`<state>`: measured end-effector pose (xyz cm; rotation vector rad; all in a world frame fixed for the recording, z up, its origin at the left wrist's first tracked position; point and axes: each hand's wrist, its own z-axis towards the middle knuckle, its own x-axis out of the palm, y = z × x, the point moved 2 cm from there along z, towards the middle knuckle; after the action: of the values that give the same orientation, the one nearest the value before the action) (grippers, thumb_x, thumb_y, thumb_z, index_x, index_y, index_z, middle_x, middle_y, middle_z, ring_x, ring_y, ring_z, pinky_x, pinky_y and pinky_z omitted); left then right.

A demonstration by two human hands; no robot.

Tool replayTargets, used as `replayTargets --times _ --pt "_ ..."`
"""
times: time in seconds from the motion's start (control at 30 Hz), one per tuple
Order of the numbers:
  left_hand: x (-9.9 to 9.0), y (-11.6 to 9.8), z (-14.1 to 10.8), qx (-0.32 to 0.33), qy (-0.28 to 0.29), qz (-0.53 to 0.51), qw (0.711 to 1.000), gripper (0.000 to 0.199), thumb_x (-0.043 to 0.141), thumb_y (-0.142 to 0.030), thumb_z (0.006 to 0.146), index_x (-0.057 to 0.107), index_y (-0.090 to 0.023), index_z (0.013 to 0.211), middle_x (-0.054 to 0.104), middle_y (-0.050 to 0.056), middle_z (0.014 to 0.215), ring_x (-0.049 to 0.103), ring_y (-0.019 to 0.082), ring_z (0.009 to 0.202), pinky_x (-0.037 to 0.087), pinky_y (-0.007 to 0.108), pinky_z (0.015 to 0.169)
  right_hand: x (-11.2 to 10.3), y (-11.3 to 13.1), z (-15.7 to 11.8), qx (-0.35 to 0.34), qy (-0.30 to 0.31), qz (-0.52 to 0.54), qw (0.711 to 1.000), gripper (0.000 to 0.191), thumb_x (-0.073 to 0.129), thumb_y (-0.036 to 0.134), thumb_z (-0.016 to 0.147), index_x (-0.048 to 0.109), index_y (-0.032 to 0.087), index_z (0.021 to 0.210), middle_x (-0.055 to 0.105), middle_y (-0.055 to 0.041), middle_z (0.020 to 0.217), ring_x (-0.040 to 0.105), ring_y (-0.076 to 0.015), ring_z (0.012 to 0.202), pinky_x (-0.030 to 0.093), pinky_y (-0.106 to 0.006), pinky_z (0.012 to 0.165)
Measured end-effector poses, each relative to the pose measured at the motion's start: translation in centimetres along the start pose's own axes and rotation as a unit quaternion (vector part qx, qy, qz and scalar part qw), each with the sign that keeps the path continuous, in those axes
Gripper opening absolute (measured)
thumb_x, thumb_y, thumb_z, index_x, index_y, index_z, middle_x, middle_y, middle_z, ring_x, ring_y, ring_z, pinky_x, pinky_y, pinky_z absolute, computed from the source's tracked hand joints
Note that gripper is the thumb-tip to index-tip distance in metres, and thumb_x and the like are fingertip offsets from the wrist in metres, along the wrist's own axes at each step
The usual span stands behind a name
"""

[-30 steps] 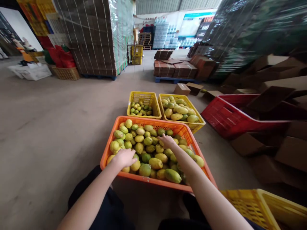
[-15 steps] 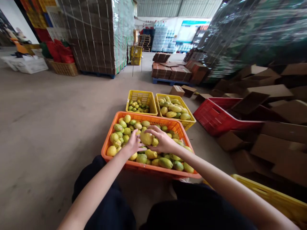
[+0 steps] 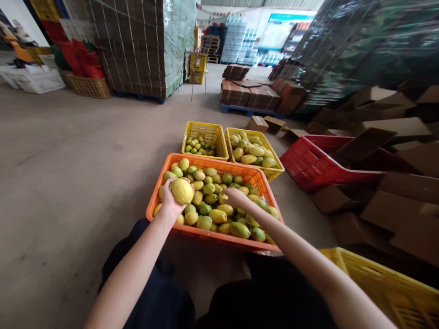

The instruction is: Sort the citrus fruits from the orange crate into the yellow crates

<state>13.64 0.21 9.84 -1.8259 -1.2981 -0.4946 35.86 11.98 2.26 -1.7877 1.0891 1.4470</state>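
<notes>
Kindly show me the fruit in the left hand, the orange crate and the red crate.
Held fruit (image 3: pixel 182 191): head view, middle of its skin.
Orange crate (image 3: pixel 219 236): head view, near rim.
Red crate (image 3: pixel 307 167): head view, outer side wall.

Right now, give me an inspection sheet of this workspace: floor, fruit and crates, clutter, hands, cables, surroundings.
Surface: grey floor with dark specks at left.
Fruit and crates: orange crate holding many green-and-yellow fruits; just beyond it, left yellow crate and right yellow crate, both holding fruit.
Clutter: cardboard boxes heaped at right, around a red crate.
Hands: left hand holds a yellow fruit; right hand is at the fruits in the orange crate, its grip unclear.
Cables: nothing seen.
Surroundings: tall wrapped stacks at left and right; brown cardboard bundles on a blue pallet ahead.
</notes>
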Motion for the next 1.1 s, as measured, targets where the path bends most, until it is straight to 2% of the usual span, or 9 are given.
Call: replayTargets --times 0.07,0.17,0.23,0.33,0.5,0.77,0.87,0.97,1.1 --pt "-0.4 -0.3 0.4 0.024 0.007 0.017 1.000 0.016 0.046 -0.027 0.086 0.060 -0.021 0.079 0.065 0.005 0.079 0.069 0.018 0.077 0.059 0.027 0.069 3.0 0.1 1.6 0.047 0.026 -0.008 0.999 0.025 0.064 0.011 0.085 0.071 0.016 0.108 0.069 -0.0179 0.116 0.064 -0.0315 0.107 0.051 -0.037 0.086" --pt "-0.8 -0.6 1.0 0.039 0.012 0.030 0.999 0.013 0.048 -0.026 0.082 0.060 -0.021 0.078 0.066 0.006 0.079 0.069 0.020 0.080 0.060 0.028 0.069 6.1 0.7 3.6 0.107 0.041 -0.019 0.993 0.029 0.060 0.016 0.089 0.069 0.013 0.117 0.059 -0.0233 0.133 0.056 -0.0358 0.121 0.048 -0.040 0.092" --pt "-0.9 -0.9 1.5 0.029 -0.008 0.023 0.999 0.014 0.048 -0.026 0.080 0.061 -0.020 0.080 0.066 0.006 0.078 0.070 0.021 0.081 0.061 0.030 0.070 7.4 1.1 4.8 0.132 0.044 -0.024 0.990 0.029 0.060 0.020 0.090 0.069 0.013 0.117 0.055 -0.0246 0.135 0.052 -0.0386 0.126 0.046 -0.043 0.095" --pt "-0.8 -1.2 2.0 0.014 -0.050 0.010 0.999 0.015 0.048 -0.026 0.080 0.061 -0.019 0.082 0.066 0.007 0.078 0.072 0.023 0.086 0.062 0.033 0.075 8.9 1.1 6.3 0.147 0.043 -0.027 0.988 0.029 0.063 0.022 0.087 0.070 0.019 0.115 0.056 -0.0216 0.134 0.050 -0.0404 0.126 0.044 -0.046 0.096" --pt "-0.8 -1.7 3.1 0.024 -0.071 0.035 0.997 0.020 0.046 -0.028 0.081 0.062 -0.019 0.086 0.068 0.008 0.083 0.072 0.023 0.094 0.061 0.031 0.076 10.8 1.3 6.8 0.151 0.023 -0.030 0.988 0.032 0.064 0.023 0.086 0.067 0.019 0.118 0.058 -0.0222 0.131 0.049 -0.0405 0.124 0.041 -0.047 0.099" --pt "-0.8 -1.6 3.3 0.027 -0.062 0.056 0.996 0.020 0.046 -0.029 0.078 0.062 -0.019 0.085 0.069 0.009 0.082 0.072 0.025 0.088 0.061 0.033 0.073 12.2 3.1 6.1 0.154 0.003 -0.031 0.988 0.049 0.064 0.028 0.089 0.057 0.006 0.132 0.059 -0.0272 0.131 0.049 -0.0415 0.126 0.034 -0.050 0.106" --pt "-0.5 -1.3 3.0 0.021 -0.062 0.050 0.997 0.021 0.045 -0.028 0.078 0.062 -0.019 0.087 0.069 0.008 0.080 0.073 0.026 0.087 0.060 0.034 0.071 12.2 3.3 6.3 0.157 0.015 -0.030 0.987 0.044 0.063 0.030 0.091 0.062 0.006 0.128 0.062 -0.0291 0.128 0.049 -0.0446 0.126 0.034 -0.053 0.105" --pt "-0.5 -1.3 3.1 0.023 -0.062 0.051 0.997 0.025 0.045 -0.028 0.079 0.063 -0.018 0.093 0.069 0.008 0.080 0.073 0.027 0.088 0.061 0.035 0.071 12.0 3.4 6.7 0.149 0.042 -0.024 0.988 0.033 0.063 0.028 0.091 0.072 0.010 0.117 0.069 -0.0271 0.117 0.051 -0.0451 0.126 0.035 -0.053 0.103" --pt "-1.2 -1.4 3.8 0.023 -0.065 0.052 0.996 0.031 0.044 -0.031 0.083 0.064 -0.019 0.103 0.072 0.007 0.086 0.073 0.027 0.089 0.061 0.036 0.072 11.4 3.2 7.6 0.141 0.067 -0.019 0.988 0.027 0.067 0.025 0.087 0.076 0.012 0.110 0.073 -0.0248 0.111 0.056 -0.0429 0.124 0.037 -0.050 0.104"
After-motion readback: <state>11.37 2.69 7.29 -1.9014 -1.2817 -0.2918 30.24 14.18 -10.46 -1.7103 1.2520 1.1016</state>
